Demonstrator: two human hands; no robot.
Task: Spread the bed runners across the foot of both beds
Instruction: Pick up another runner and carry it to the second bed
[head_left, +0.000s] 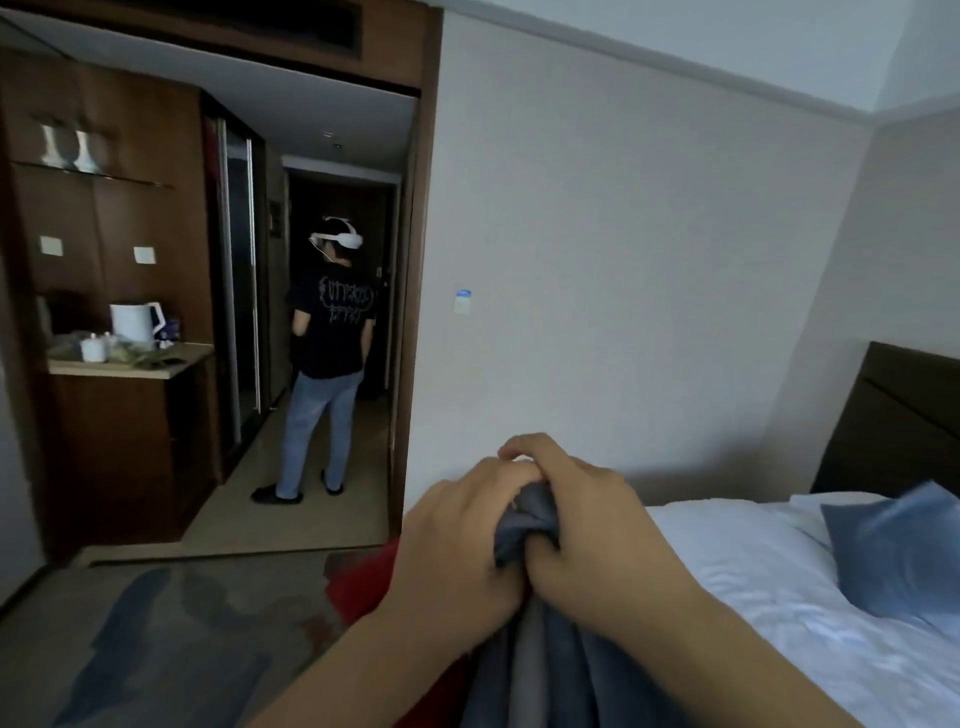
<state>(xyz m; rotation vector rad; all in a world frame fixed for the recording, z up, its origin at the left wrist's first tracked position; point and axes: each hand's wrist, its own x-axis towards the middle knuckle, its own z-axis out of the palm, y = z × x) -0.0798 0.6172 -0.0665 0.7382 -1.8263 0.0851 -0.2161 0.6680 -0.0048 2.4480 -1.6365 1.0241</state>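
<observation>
White writing on a bystander's black T-shirt (332, 325) is too blurred to read. My left hand (457, 540) and right hand (592, 525) both clench the bunched blue-grey runner (540, 670), knuckles touching.

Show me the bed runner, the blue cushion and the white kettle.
bed runner (550, 670): head view, on its hanging folds.
blue cushion (898, 551): head view, middle of its face.
white kettle (132, 322): head view, on its body.

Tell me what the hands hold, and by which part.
Both grip the grey-blue bed runner by its bunched upper end: left hand and right hand clench the gathered fabric side by side; the rest hangs below.
</observation>
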